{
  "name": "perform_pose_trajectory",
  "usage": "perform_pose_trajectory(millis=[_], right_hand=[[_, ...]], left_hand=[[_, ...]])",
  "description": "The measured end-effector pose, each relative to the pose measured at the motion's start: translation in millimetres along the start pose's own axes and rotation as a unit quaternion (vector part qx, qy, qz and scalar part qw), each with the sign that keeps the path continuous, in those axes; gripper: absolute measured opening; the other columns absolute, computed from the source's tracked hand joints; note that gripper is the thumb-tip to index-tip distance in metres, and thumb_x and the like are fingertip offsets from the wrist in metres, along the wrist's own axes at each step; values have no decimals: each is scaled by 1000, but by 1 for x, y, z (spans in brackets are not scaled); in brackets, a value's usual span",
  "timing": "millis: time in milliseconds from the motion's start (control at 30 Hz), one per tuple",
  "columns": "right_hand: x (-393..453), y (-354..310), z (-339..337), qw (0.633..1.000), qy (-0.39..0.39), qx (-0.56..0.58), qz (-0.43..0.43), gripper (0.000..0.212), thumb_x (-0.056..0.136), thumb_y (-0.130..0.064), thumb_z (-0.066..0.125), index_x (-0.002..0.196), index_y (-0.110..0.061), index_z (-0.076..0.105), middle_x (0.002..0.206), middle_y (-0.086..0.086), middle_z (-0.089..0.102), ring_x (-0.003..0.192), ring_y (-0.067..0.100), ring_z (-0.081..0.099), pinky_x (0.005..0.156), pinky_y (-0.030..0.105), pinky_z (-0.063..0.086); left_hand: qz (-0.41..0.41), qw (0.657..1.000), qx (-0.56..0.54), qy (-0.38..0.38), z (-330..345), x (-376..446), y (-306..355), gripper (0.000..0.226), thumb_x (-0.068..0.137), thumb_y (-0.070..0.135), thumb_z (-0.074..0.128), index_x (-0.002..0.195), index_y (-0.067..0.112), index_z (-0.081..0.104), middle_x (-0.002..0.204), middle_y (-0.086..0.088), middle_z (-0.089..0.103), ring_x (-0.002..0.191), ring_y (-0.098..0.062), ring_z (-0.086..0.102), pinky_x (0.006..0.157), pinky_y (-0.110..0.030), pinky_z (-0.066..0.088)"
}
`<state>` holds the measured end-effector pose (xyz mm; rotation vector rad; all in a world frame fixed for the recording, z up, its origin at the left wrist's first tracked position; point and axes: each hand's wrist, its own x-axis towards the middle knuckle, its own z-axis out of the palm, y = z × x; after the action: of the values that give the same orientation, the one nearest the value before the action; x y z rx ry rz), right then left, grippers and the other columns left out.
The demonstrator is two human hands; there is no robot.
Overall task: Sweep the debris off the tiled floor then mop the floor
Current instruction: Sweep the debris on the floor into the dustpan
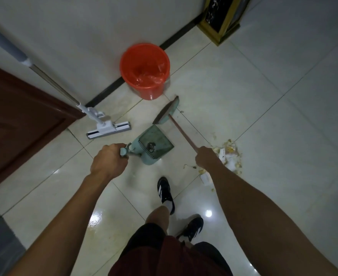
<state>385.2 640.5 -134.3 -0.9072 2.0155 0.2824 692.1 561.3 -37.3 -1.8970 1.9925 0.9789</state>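
My left hand [109, 159] grips the handle of a pale green dustpan [154, 145], which sits on the tiled floor [263, 108] with a small dark clump inside. My right hand [207, 157] grips the brown handle of a broom; the broom head [167, 112] is beyond the pan, near the bucket. A pile of debris [229, 156], yellowish bits and white scraps, lies on the floor just right of my right hand. A white flat mop [108, 127] leans against the wall at left, its head on the floor.
A red bucket [145, 70] lined with a red bag stands by the wall's black baseboard. A brown door [14, 120] is at left. A gold-trimmed dark stand [222, 18] occupies the far corner. My feet in black shoes [165, 191] are below the pan.
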Motion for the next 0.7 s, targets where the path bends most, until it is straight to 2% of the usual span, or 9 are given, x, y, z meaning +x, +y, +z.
perform_pose_trajectory(millis=[167, 300, 433, 700], right_hand=[[-34, 77, 26, 999, -10, 19, 28, 33, 97, -14, 44, 124, 0, 56, 119, 17, 63, 111, 33, 63, 89, 38, 52], [-69, 148, 52, 994, 1, 88, 71, 32, 93, -16, 46, 120, -2, 58, 107, 15, 65, 92, 28, 65, 83, 44, 56], [-105, 203, 69, 988, 9, 109, 106, 39, 92, -23, 48, 127, -7, 55, 119, 15, 63, 105, 32, 65, 87, 42, 55], [-162, 284, 90, 986, 39, 115, 116, 29, 92, -20, 49, 114, -4, 59, 104, 14, 66, 93, 33, 69, 83, 44, 59]], left_hand=[[32, 999, 36, -2, 21, -22, 19, 11, 88, 20, 67, 91, 31, 69, 85, -3, 68, 79, -29, 64, 72, -41, 58], [62, 995, 74, 2, 47, -53, 39, 14, 88, 20, 66, 94, 32, 68, 88, -4, 70, 79, -30, 65, 72, -41, 58], [88, 991, 99, 11, 75, -86, 61, 14, 89, 19, 64, 95, 31, 69, 87, -6, 70, 78, -30, 64, 69, -39, 58], [115, 987, 107, 27, 121, -140, 90, 22, 88, 21, 66, 107, 32, 71, 98, -9, 72, 86, -34, 66, 74, -43, 59]])
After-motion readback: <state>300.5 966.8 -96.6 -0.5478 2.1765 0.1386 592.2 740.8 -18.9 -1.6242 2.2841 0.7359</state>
